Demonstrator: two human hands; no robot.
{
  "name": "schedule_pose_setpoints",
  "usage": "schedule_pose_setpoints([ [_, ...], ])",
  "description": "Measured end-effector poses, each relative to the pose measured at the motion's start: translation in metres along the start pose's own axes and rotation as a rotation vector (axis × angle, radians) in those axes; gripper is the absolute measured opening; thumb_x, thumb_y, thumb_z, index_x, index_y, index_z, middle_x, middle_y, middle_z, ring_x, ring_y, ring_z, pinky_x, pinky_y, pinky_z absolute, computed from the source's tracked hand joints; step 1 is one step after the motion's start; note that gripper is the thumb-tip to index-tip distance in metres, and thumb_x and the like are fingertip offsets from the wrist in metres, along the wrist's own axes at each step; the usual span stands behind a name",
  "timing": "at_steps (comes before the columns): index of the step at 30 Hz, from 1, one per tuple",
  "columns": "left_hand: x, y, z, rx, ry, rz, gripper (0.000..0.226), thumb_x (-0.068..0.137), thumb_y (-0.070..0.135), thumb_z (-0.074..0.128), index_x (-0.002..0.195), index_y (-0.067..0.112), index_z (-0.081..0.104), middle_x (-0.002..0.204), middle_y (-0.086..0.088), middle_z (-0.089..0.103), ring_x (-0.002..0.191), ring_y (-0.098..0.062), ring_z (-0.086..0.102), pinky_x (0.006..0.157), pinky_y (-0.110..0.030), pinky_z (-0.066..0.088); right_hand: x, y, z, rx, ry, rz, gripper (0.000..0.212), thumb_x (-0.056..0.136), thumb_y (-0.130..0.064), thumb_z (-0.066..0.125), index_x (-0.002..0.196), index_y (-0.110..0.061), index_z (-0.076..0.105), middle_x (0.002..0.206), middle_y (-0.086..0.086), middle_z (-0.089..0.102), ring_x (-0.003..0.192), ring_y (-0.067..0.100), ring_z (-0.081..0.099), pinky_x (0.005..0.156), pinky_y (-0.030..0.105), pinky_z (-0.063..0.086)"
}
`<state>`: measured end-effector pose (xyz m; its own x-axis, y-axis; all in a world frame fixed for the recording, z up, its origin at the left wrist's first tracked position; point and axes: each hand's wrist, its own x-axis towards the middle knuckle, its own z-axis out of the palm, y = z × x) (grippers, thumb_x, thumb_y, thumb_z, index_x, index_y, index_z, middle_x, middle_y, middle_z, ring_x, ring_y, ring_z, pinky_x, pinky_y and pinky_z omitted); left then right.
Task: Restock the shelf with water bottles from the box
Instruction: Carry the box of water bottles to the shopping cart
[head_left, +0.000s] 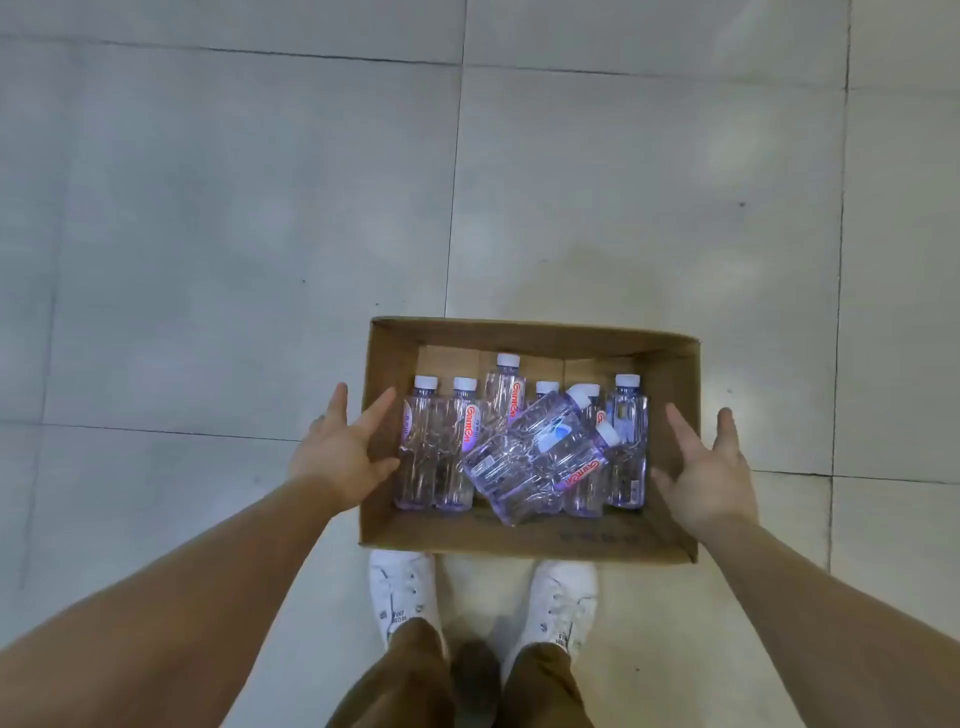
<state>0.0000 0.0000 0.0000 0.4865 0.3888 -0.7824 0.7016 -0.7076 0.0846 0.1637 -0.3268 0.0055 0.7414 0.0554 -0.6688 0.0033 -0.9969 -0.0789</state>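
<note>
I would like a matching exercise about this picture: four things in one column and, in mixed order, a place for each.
Things:
1. left hand
2. right hand
3. water bottles
4. white shoes

Places:
A. inside the cardboard box
B. on the floor, just below the box in the picture
C. at the box's right side
D. at the box's left side

Pairs: 1-D, 2-C, 3-A, 4-B

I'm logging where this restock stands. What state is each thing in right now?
Brown cardboard box: open-topped, on the grey tiled floor.
Clear plastic water bottles with white caps: capped, lying in the box; two tilted across the others.
Left hand: open, at the box's left wall, holding nothing.
Right hand: open, at the box's right wall, holding nothing.
White sneakers: on the floor behind the box.
</note>
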Motion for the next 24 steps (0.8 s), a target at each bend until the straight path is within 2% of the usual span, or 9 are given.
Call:
schedule_pose_setpoints([
  [2, 0.011, 0.001, 0.011, -0.049, -0.044, -0.043, 0.086, 0.094, 0.036, 0.061, 0.152, 0.049, 0.000, 0.166, -0.007, -0.005, 0.143, -0.033, 0.037, 0.110, -0.041, 0.040, 0.010, 0.004, 0.010, 0.029, -0.019, 0.044, 0.078, 0.091, -0.025, 0.063, 0.151, -0.046, 0.018, 0.163, 0.006, -0.003, 0.142, 0.036, 0.032, 0.111, 0.044, 0.036],
  [4, 0.017, 0.001, 0.023, -0.094, -0.082, -0.065, 0.087, 0.094, 0.031, 0.061, 0.152, 0.049, -0.001, 0.165, -0.011, 0.011, 0.136, -0.032, 0.047, 0.107, -0.041, 0.044, 0.018, 0.010, 0.021, 0.063, -0.086, 0.070, 0.080, 0.091, -0.022, 0.064, 0.151, -0.046, 0.016, 0.163, 0.007, 0.005, 0.141, 0.032, 0.035, 0.109, 0.044, 0.038],
  [6, 0.022, 0.001, 0.032, -0.084, -0.045, -0.050, 0.087, 0.094, 0.028, 0.060, 0.154, 0.047, -0.001, 0.152, -0.012, 0.038, 0.125, -0.030, 0.055, 0.100, -0.038, 0.048, 0.024, 0.018, 0.030, 0.064, -0.092, 0.062, 0.082, 0.090, -0.020, 0.065, 0.151, -0.045, 0.016, 0.158, 0.012, 0.024, 0.137, 0.031, 0.041, 0.106, 0.043, 0.040],
  [9, 0.026, -0.003, 0.033, -0.026, 0.061, -0.049, 0.086, 0.095, 0.021, 0.056, 0.155, 0.041, -0.002, 0.120, -0.008, 0.063, 0.091, -0.021, 0.060, 0.078, -0.032, 0.048, 0.028, 0.025, 0.032, 0.025, -0.043, 0.024, 0.086, 0.088, -0.014, 0.065, 0.152, -0.043, 0.015, 0.130, 0.012, 0.058, 0.107, 0.031, 0.061, 0.091, 0.041, 0.050],
  [13, 0.022, 0.000, 0.030, -0.041, 0.061, -0.090, 0.086, 0.096, 0.014, 0.052, 0.155, 0.041, -0.004, 0.100, -0.004, 0.067, 0.069, -0.013, 0.053, 0.065, -0.026, 0.046, 0.027, 0.024, 0.024, -0.060, -0.041, 0.015, 0.084, 0.090, -0.011, 0.063, 0.153, -0.041, 0.015, 0.107, 0.009, 0.069, 0.076, 0.023, 0.056, 0.074, 0.032, 0.051],
  [16, 0.016, 0.004, 0.016, -0.063, 0.052, -0.102, 0.087, 0.096, 0.012, 0.052, 0.153, 0.042, -0.006, 0.101, -0.004, 0.068, 0.063, -0.009, 0.050, 0.060, -0.021, 0.042, 0.021, 0.018, 0.009, -0.064, -0.029, 0.012, 0.083, 0.090, -0.011, 0.060, 0.152, -0.042, 0.016, 0.108, 0.006, 0.071, 0.081, 0.023, 0.062, 0.076, 0.031, 0.052],
  [18, 0.007, 0.002, 0.002, -0.055, 0.048, -0.109, 0.090, 0.095, 0.010, 0.052, 0.153, 0.043, -0.008, 0.089, -0.001, 0.063, 0.062, -0.010, 0.051, 0.057, -0.022, 0.043, 0.012, 0.012, -0.004, -0.064, -0.035, 0.003, 0.081, 0.090, -0.012, 0.059, 0.152, -0.041, 0.016, 0.111, 0.005, 0.071, 0.089, 0.025, 0.065, 0.078, 0.031, 0.051],
  [21, -0.020, 0.003, -0.030, -0.052, 0.048, -0.136, 0.096, 0.093, 0.007, 0.053, 0.153, 0.044, -0.013, 0.082, 0.001, 0.059, 0.063, -0.010, 0.056, 0.057, -0.023, 0.049, -0.010, -0.001, -0.034, -0.062, -0.033, 0.001, 0.080, 0.091, -0.010, 0.054, 0.152, -0.042, 0.014, 0.111, 0.003, 0.071, 0.085, 0.022, 0.066, 0.077, 0.031, 0.053],
  [24, -0.057, 0.004, -0.077, -0.077, 0.068, -0.123, 0.097, 0.094, 0.008, 0.054, 0.151, 0.042, -0.017, 0.089, 0.000, 0.058, 0.060, -0.007, 0.052, 0.047, -0.017, 0.039, -0.039, -0.019, -0.079, -0.082, -0.031, -0.011, 0.081, 0.090, -0.010, 0.050, 0.152, -0.043, 0.011, 0.107, 0.002, 0.071, 0.081, 0.021, 0.063, 0.074, 0.029, 0.050],
])
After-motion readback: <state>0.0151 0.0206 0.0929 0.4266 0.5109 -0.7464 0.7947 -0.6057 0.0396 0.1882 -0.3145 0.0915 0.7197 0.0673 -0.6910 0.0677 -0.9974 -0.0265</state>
